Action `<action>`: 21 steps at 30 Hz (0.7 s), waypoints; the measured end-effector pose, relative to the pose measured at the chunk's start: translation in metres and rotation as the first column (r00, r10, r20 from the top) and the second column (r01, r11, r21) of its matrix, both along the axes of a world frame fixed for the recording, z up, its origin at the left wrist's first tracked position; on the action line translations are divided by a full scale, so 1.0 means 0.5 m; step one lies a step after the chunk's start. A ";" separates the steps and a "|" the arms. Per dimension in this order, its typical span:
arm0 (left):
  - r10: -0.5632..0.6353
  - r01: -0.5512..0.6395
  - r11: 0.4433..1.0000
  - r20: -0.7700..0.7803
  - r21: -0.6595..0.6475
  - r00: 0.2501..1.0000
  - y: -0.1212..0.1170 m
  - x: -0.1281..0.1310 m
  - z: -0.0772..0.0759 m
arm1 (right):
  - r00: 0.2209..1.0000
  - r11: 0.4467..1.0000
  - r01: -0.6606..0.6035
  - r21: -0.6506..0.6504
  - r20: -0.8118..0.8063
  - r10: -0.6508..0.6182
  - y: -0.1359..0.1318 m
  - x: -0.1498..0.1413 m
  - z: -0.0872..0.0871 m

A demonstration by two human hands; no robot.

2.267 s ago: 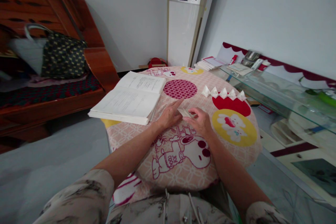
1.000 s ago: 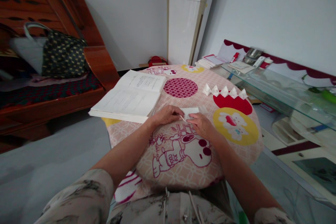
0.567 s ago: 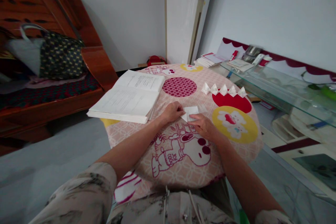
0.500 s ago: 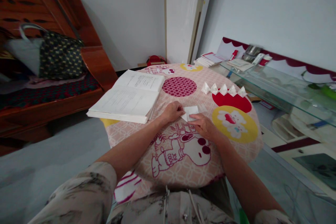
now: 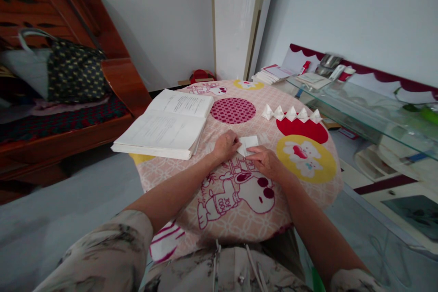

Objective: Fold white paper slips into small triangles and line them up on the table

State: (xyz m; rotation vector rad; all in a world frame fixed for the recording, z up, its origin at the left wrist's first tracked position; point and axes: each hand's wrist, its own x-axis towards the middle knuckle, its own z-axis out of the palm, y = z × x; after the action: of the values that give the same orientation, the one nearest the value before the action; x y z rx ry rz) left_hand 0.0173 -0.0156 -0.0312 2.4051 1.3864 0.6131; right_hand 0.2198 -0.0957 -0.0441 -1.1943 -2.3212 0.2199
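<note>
Pink tablecloth point(image 5: 160, 179) bears white paper point(image 5: 251, 141) between left grip point(image 5: 226, 145) and right grip point(image 5: 267, 161), both touching it; whether pinched, I cannot tell.

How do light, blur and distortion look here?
Head view, centre: dim, soft light, no hard shadows by the bare left hand or right hand; creases in the small white paper hardly show. Head view, left: print on the open white paper book is too soft to read; the reddish-brown wooden bench leans, likely wide-angle distortion. Head view, right: the clear glass shelf shows pale reflections.
</note>
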 end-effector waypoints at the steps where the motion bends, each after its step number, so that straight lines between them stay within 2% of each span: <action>1: -0.004 0.004 1.000 0.000 0.006 1.000 -0.001 0.000 -0.001 | 1.000 1.000 0.006 0.000 -0.005 -0.006 0.000 -0.001 0.000; 7: -0.014 0.014 1.000 0.017 0.016 1.000 -0.003 0.000 -0.004 | 0.999 0.999 0.026 0.038 -0.027 -0.025 -0.001 -0.015 0.004; 14: -0.025 0.024 1.000 0.026 0.019 0.999 -0.001 0.000 -0.003 | 0.991 0.998 -0.013 0.066 0.132 0.004 -0.008 -0.025 0.011; 21: -0.028 0.027 1.000 0.083 0.016 0.996 0.006 -0.001 -0.010 | 0.986 0.998 0.003 0.058 0.167 -0.012 -0.010 -0.026 0.009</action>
State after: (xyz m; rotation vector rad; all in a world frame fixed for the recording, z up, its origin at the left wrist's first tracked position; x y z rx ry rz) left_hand 0.0169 -0.0125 -0.0362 2.3769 1.3175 0.7108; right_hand 0.2069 -0.1008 -0.0394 -1.2348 -2.4483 0.0504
